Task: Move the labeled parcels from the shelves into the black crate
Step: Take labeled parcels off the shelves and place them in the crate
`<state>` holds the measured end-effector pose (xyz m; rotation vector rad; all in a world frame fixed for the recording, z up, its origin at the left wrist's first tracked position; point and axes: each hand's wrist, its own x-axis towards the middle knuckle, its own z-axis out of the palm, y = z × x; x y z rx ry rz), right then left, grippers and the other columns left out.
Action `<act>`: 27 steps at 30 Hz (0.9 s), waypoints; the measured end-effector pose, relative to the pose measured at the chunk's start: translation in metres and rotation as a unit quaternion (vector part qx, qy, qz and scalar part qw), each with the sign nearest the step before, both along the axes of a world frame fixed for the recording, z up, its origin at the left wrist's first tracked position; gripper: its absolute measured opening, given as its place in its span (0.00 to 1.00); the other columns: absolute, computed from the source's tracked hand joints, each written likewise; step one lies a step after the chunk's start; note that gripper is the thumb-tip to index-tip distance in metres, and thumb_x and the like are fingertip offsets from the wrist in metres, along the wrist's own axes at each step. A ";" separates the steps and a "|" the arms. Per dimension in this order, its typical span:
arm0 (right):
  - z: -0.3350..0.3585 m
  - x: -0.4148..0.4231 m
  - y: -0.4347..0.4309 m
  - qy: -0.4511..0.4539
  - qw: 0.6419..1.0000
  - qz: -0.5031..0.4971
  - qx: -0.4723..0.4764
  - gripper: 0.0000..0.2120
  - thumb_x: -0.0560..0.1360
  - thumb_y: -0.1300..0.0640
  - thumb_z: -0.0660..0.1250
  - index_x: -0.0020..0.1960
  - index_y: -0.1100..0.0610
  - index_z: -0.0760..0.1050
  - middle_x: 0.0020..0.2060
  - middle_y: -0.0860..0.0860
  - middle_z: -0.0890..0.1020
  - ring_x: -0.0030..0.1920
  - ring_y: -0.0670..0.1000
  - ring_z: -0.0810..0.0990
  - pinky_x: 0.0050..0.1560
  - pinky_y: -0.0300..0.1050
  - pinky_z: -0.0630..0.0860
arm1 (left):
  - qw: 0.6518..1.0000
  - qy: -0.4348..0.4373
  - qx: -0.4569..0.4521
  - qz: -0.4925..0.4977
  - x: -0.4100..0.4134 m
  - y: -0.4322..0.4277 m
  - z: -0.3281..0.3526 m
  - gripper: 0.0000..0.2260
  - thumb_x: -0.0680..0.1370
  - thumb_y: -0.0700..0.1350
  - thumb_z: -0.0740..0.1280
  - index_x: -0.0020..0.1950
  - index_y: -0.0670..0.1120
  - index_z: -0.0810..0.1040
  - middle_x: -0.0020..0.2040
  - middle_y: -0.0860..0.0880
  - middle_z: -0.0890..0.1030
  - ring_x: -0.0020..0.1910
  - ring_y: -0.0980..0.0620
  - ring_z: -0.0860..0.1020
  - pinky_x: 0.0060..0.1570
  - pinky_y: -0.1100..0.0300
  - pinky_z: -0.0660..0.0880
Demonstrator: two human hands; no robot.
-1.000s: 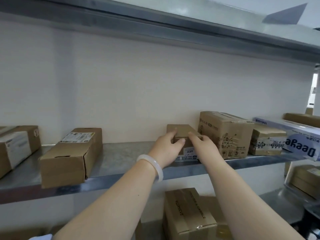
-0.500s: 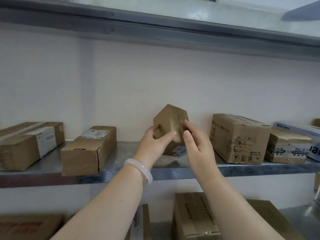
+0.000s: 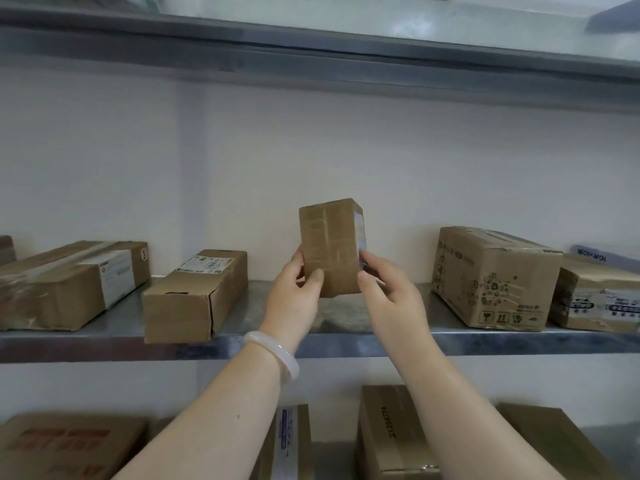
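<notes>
Small taped parcel (image 3: 330,247) held in the air just above the middle shelf (image 3: 104,337), long axis upright, label on its right face. Grasped low down from both sides: left hand (image 3: 294,299) curled round the left edge, right hand (image 3: 388,296) pinching the right edge. Centred between the two, neither nearer. Black crate not in view; probably to be carried away from the shelf next.

A parcel storeroom: metal shelves (image 3: 104,337) against a plain wall hold taped, labeled cardboard boxes (image 3: 194,296).
</notes>
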<state>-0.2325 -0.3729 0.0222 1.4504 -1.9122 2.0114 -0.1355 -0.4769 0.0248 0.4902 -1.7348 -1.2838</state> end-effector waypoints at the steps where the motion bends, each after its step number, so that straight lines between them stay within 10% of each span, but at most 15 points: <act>1: -0.003 0.002 -0.001 0.018 1.000 -0.005 0.005 0.18 0.80 0.56 0.62 0.68 0.46 0.73 0.62 0.39 0.75 0.63 0.36 0.71 0.67 0.45 0.72 | 1.000 0.000 0.003 -0.001 0.001 0.001 0.001 0.23 0.81 0.48 0.65 0.75 0.56 0.65 0.60 0.54 0.81 0.59 0.56 0.79 0.64 0.49 0.75; 4: -0.008 0.010 -0.001 0.077 0.997 -0.009 0.018 0.17 0.80 0.54 0.61 0.68 0.44 0.72 0.65 0.38 0.72 0.68 0.39 0.67 0.69 0.50 0.70 | 1.000 -0.002 0.020 -0.009 0.005 0.004 0.002 0.39 0.72 0.58 0.74 0.77 0.59 0.58 0.63 0.56 0.80 0.61 0.57 0.78 0.65 0.49 0.74; 12: -0.006 0.001 0.006 0.034 0.998 -0.053 0.012 0.22 0.80 0.55 0.62 0.72 0.41 0.67 0.70 0.40 0.68 0.70 0.42 0.66 0.68 0.50 0.71 | 0.997 0.021 0.069 -0.039 0.012 0.006 0.004 0.28 0.78 0.49 0.69 0.74 0.63 0.61 0.55 0.51 0.83 0.47 0.56 0.84 0.54 0.51 0.81; 20: -0.016 0.007 0.025 0.029 0.998 -0.052 -0.008 0.20 0.79 0.58 0.64 0.69 0.43 0.71 0.64 0.38 0.72 0.66 0.42 0.71 0.59 0.43 0.78 | 0.994 0.018 0.056 -0.095 0.011 0.009 -0.001 0.32 0.65 0.60 0.73 0.69 0.64 0.72 0.60 0.55 0.82 0.63 0.51 0.78 0.63 0.46 0.75; 27: -0.021 0.016 0.087 0.095 0.984 -0.148 0.027 0.25 0.74 0.44 0.64 0.71 0.37 0.65 0.68 0.35 0.70 0.70 0.41 0.66 0.56 0.35 0.76 | 0.980 0.061 0.036 -0.187 0.005 0.045 -0.007 0.27 0.76 0.40 0.71 0.70 0.62 0.69 0.58 0.61 0.81 0.53 0.65 0.81 0.51 0.62 0.80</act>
